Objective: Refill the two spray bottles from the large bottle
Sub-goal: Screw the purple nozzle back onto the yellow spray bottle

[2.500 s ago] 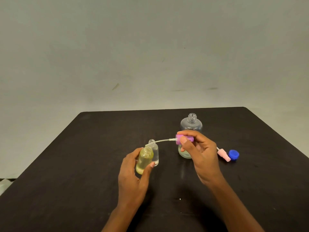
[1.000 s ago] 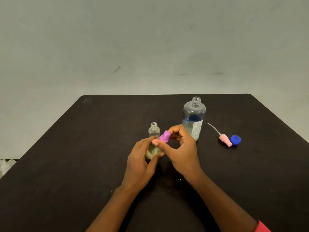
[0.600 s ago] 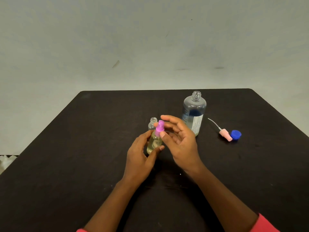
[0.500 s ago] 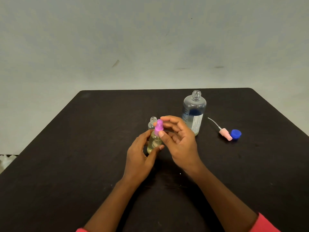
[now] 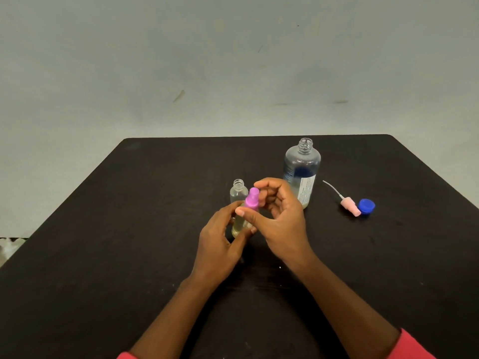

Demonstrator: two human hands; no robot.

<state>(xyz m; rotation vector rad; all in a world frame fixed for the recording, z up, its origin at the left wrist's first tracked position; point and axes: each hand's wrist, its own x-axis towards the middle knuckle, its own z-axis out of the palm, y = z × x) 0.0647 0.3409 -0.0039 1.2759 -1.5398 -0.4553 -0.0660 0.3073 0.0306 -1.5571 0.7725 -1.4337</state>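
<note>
Filled spray bottle (image 5: 239, 224), mid-bench (image 5: 129, 229): purple spray head (image 5: 252, 199), held loose with its tube trailing moments earlier, now stands on the neck, pinched by right hand (image 5: 282, 216), body gripped by left hand (image 5: 220, 244); first refill nearly closed, second spray bottle (image 5: 238, 191) behind it open.

A plain indoor room, its kind not clear. A matte black surface (image 5: 134, 229) stands against a pale grey-green painted wall (image 5: 337, 53) bearing a few dark scuffs (image 5: 178, 95). The light is even and dim.
</note>
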